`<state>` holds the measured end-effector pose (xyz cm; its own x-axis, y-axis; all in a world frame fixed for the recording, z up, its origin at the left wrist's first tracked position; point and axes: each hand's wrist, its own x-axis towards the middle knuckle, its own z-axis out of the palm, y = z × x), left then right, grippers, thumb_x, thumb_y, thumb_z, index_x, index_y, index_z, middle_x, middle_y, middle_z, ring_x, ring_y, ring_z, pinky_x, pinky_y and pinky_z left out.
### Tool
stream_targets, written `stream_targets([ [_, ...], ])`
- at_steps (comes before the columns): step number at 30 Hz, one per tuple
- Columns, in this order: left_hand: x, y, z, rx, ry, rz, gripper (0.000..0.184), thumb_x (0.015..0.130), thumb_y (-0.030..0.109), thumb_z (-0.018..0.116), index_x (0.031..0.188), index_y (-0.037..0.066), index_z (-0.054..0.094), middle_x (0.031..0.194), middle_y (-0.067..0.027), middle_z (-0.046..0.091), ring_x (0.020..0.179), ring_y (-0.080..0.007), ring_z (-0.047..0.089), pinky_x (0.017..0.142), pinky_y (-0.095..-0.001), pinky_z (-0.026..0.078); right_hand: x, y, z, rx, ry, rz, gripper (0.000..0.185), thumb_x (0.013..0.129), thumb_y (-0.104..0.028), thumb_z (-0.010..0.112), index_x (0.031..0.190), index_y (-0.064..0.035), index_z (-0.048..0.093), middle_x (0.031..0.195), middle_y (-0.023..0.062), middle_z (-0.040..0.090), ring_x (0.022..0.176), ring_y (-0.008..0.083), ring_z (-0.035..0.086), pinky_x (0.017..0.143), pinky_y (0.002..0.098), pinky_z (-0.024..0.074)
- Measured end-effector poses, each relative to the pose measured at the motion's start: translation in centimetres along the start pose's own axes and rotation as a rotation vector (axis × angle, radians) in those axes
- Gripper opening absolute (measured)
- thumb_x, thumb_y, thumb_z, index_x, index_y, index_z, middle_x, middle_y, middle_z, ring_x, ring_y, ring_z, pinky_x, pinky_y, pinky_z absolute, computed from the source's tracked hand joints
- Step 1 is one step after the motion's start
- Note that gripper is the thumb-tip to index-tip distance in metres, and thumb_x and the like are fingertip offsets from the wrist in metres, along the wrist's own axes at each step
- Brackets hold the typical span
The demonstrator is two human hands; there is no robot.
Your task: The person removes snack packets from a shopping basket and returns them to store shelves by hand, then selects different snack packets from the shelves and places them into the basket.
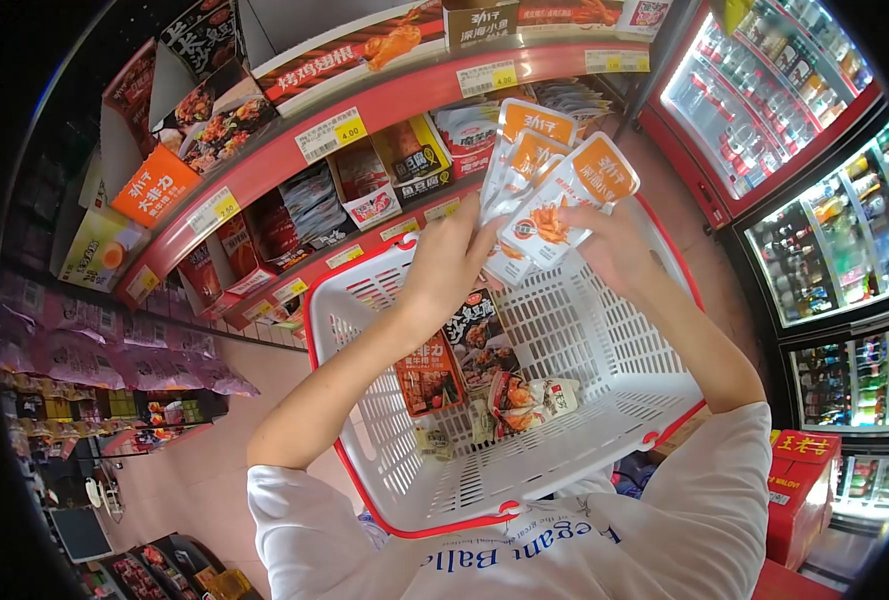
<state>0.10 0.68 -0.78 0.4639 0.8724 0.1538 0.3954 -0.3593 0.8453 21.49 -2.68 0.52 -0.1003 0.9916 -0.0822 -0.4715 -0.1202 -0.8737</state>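
Note:
Several white-and-orange snack packets (549,225) are fanned out between my two hands, over the shopping basket. My left hand (447,262) is closed on the left side of the bunch. My right hand (612,245) grips the right side of the frontmost packet, its thumb on the printed front. Below them the white shopping basket (604,395) with a red rim is tilted against my body. Inside lie an orange snack box (429,375), a black snack box (481,340), a red-and-white snack bag (519,400) and a small greenish packet (432,442).
A curved shelf with a red edge (264,160) holds boxed snacks and price tags in front. Glass-door drink fridges (824,210) line the right side. A red carton (799,490) stands at lower right. Purple bags (94,350) hang at left above the tiled floor (214,455).

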Motion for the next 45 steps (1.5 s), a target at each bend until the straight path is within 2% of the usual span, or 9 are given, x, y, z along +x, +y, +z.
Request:
stream_targets([
  [7, -0.3, 0.0, 0.9, -0.068, 0.128, 0.053, 0.026, 0.102, 0.019, 0.046, 0.108, -0.007, 0.046, 0.070, -0.0273, 0.061, 0.073, -0.0428, 0.065, 0.057, -0.0456, 0.048, -0.3, 0.6, 1.2, 0.158, 0.022, 0.001, 0.052, 0.084, -0.001, 0.071, 0.131, 0.0012, 0.046, 0.127, 0.0133, 0.059, 0.118, 0.0238, 0.058, 0.103, 0.0420, 0.0449],
  [10, -0.5, 1.0, 0.5, -0.109, 0.067, -0.061, 0.033, 0.105, 0.027, 0.041, 0.114, -0.005, 0.048, 0.081, -0.0250, 0.065, 0.073, -0.0394, 0.068, 0.059, -0.0427, 0.054, -0.4, 0.7, 1.3, 0.171, 0.068, -0.004, 0.053, 0.084, 0.000, 0.070, 0.132, 0.0011, 0.046, 0.128, 0.0137, 0.058, 0.119, 0.0238, 0.058, 0.103, 0.0420, 0.0450],
  [12, -0.6, 1.3, 0.3, -0.685, -0.061, -0.252, 0.045, 0.106, 0.037, 0.038, 0.130, -0.001, 0.044, 0.103, -0.0204, 0.066, 0.078, -0.0345, 0.071, 0.067, -0.0385, 0.061, -0.5, 0.6, 1.4, 0.097, 0.090, -0.066, 0.050, 0.083, 0.002, 0.070, 0.129, 0.0018, 0.049, 0.125, 0.0132, 0.061, 0.116, 0.0225, 0.060, 0.102, 0.0406, 0.0462],
  [15, -0.4, 1.1, 0.0, -0.952, -0.226, -0.424, 0.058, 0.104, 0.044, 0.039, 0.144, 0.003, 0.033, 0.118, -0.0177, 0.061, 0.090, -0.0317, 0.070, 0.077, -0.0387, 0.062, -0.2, 0.3, 0.6, -0.078, 0.047, -0.075, 0.047, 0.081, 0.003, 0.072, 0.124, 0.0015, 0.053, 0.117, 0.0115, 0.065, 0.109, 0.0200, 0.063, 0.098, 0.0379, 0.0489],
  [19, -0.4, 2.5, 0.3, -0.971, -0.268, -0.408, 0.061, 0.104, 0.051, 0.031, 0.141, 0.002, 0.032, 0.119, -0.0177, 0.058, 0.098, -0.0286, 0.069, 0.075, -0.0366, 0.062, -0.4, 0.4, 0.5, -0.199, 0.011, -0.087, 0.045, 0.079, 0.002, 0.074, 0.121, 0.0012, 0.056, 0.110, 0.0102, 0.068, 0.102, 0.0178, 0.066, 0.093, 0.0348, 0.0512],
  [22, -0.6, 2.8, 0.6, -0.748, -0.245, -0.343, 0.069, 0.103, 0.045, 0.042, 0.151, 0.006, 0.012, 0.140, -0.0149, 0.044, 0.114, -0.0235, 0.061, 0.090, -0.0380, 0.058, -0.8, 0.4, 0.7, -0.262, -0.006, -0.020, 0.047, 0.078, 0.000, 0.075, 0.121, -0.0005, 0.057, 0.108, 0.0088, 0.069, 0.098, 0.0163, 0.066, 0.091, 0.0333, 0.0519],
  [29, -0.4, 1.8, 0.6, -0.924, -0.228, -0.308, 0.066, 0.102, 0.041, 0.048, 0.150, 0.006, 0.019, 0.140, -0.0117, 0.044, 0.125, -0.0206, 0.052, 0.096, -0.0405, 0.055, -0.6, 1.0, 1.3, -0.270, -0.016, -0.135, 0.062, 0.079, -0.004, 0.075, 0.133, -0.0037, 0.045, 0.121, 0.0068, 0.061, 0.114, 0.0144, 0.058, 0.096, 0.0319, 0.0485],
  [37, -0.4, 1.6, 0.1, -1.063, -0.479, -0.498, 0.081, 0.097, 0.069, 0.029, 0.153, 0.011, 0.018, 0.148, -0.0107, 0.039, 0.132, -0.0224, 0.046, 0.108, -0.0500, 0.041, -0.8, 1.9, 1.5, -0.290, -0.066, -0.142, 0.081, 0.077, -0.001, 0.077, 0.143, -0.0083, 0.032, 0.132, 0.0084, 0.052, 0.120, 0.0167, 0.054, 0.101, 0.0342, 0.0469],
  [45, -0.2, 1.2, 0.1, -1.287, -0.431, -0.585, 0.080, 0.095, 0.071, 0.029, 0.152, 0.016, 0.021, 0.150, -0.0063, 0.038, 0.135, -0.0237, 0.044, 0.108, -0.0552, 0.038, 0.3, 0.7, 1.6, -0.491, -0.059, -0.476, 0.108, 0.068, -0.002, 0.082, 0.153, -0.0110, 0.017, 0.137, 0.0130, 0.048, 0.126, 0.0210, 0.051, 0.103, 0.0370, 0.0460],
])
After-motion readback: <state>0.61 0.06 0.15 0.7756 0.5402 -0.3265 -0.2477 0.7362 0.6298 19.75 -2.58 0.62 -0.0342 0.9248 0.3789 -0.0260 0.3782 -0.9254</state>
